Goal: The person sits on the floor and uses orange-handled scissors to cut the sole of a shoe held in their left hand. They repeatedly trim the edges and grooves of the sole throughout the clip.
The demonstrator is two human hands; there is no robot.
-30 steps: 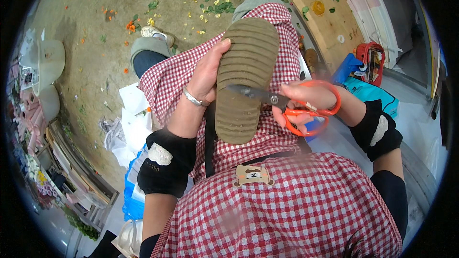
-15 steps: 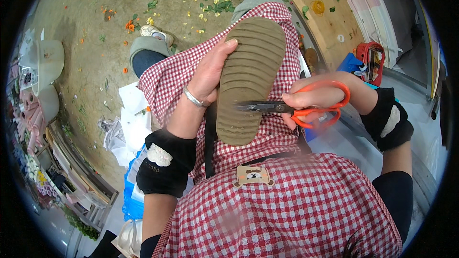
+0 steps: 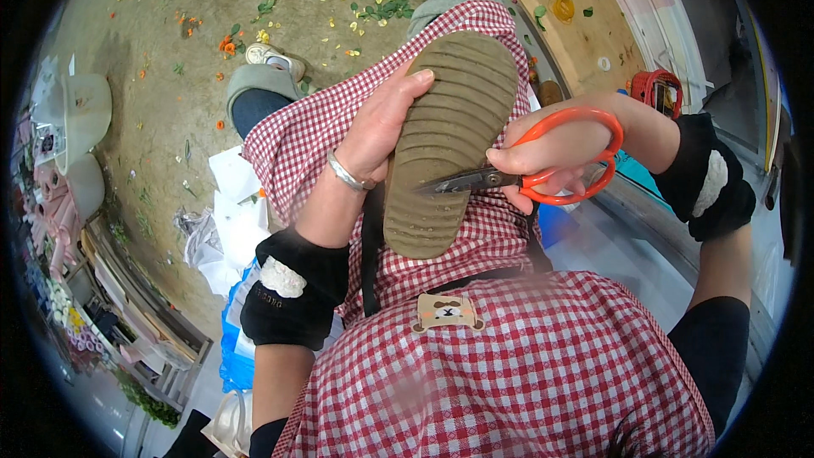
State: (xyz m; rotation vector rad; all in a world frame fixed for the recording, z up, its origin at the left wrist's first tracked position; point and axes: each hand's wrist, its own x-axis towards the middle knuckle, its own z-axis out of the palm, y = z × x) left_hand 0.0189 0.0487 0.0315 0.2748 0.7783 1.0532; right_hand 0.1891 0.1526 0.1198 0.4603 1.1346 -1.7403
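Over my lap, on a red-and-white checked apron [image 3: 500,314], a brown shoe [image 3: 454,110] lies with its ridged sole facing up. My left hand [image 3: 383,123] grips the shoe by its left side, thumb on the edge of the sole; the other fingers are hidden beneath. In my right hand [image 3: 551,153] is a pair of scissors [image 3: 574,120] with orange-red handles and dark blades. My fingers wrap round the handles. The blades look closed together, and their tips rest against the sole near its narrower lower end.
A wooden board [image 3: 577,21] with a yellow ring-shaped thing stands at upper right, beside a red basket [image 3: 655,95]. White papers [image 3: 233,229] and a blue bag [image 3: 239,331] lie at my left. Petals and leaves [image 3: 386,8] litter the floor. Pale tubs [image 3: 89,110] stand at far left.
My right hand has shifted slightly up with the scissors, whose blades now slant down to the left. The shoe's upper end has tilted a little to the right.
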